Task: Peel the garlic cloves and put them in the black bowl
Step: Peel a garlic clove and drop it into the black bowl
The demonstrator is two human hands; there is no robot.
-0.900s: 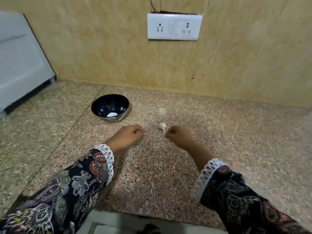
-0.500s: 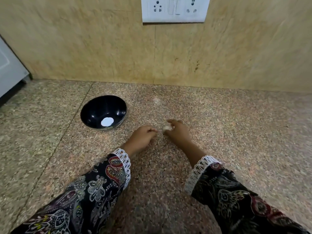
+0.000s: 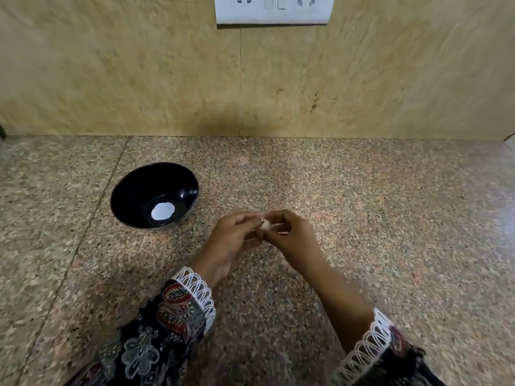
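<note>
Garlic clove [image 3: 265, 224]: located at frame centre, held above the tabletop [image 3: 390, 218] between both hands. Left hand [image 3: 232, 240]: fingers curled, pinching the clove from the left. Right hand [image 3: 289, 235]: fingers curled, pinching the clove from the right. Black bowl [image 3: 155, 195]: upright on the tabletop, left of centre, near the hands but apart from them; a white patch shows at its bottom. Socket plate [image 3: 274, 9]: on the wall, top centre.
</note>
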